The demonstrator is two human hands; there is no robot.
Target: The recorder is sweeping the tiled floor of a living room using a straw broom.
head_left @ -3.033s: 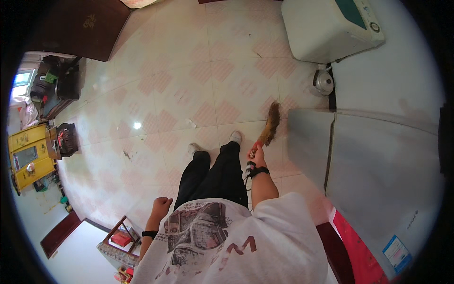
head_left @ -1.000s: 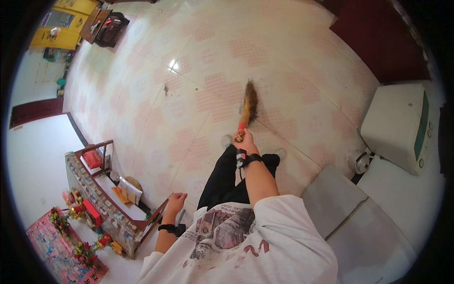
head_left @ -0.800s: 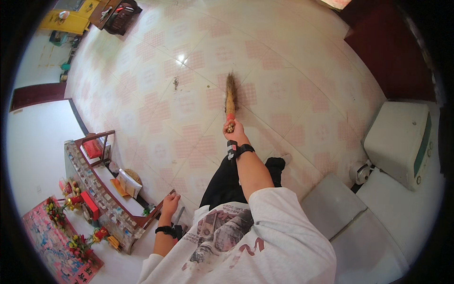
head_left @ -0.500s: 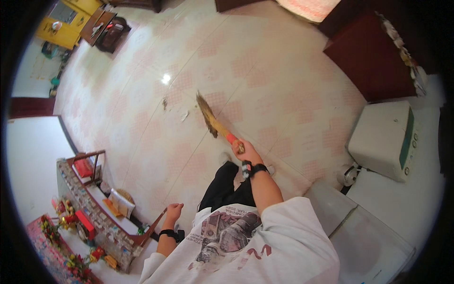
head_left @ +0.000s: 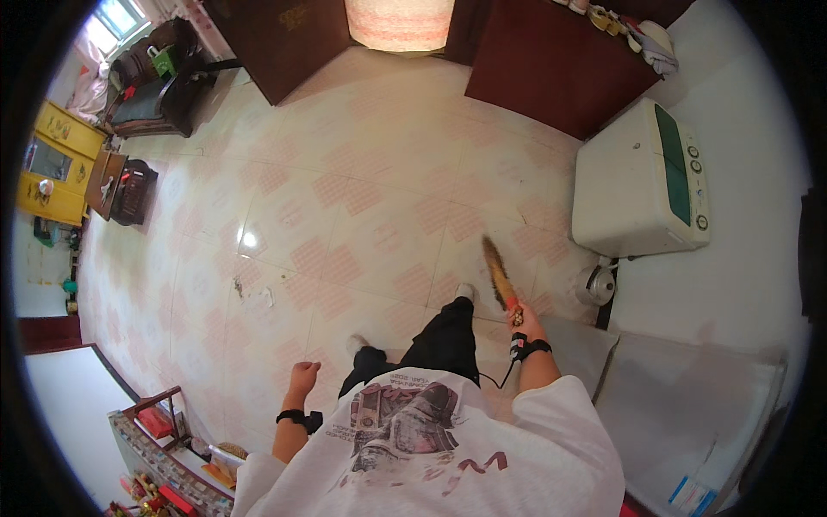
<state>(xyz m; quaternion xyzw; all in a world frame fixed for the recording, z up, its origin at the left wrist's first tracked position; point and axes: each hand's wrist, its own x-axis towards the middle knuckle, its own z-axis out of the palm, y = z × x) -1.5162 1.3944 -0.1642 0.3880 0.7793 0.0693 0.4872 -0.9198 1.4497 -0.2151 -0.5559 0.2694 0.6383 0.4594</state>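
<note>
My right hand (head_left: 529, 322) is closed round the red-bound handle of a short straw broom (head_left: 498, 274). Its bristles point forward over the tiled floor, to the right of my feet. At my left side, my left hand (head_left: 304, 377) is curled into a loose fist with nothing showing in it. Ahead and to the left lie a small dark clump of debris (head_left: 239, 288) and a pale scrap (head_left: 269, 296), both well away from the broom. Each wrist wears a black band.
A white washing machine (head_left: 642, 185) and a metal kettle (head_left: 594, 284) stand on the right, beside a pale cabinet top (head_left: 689, 414). A dark red cabinet (head_left: 551, 73) is at the far right. A dark wooden chair (head_left: 155, 95) and yellow cupboard (head_left: 60, 159) are at the far left.
My view has turned and moved forward to the right. The broom has swung right, away from the debris, still in my right hand. My left hand stays curled at my side.
</note>
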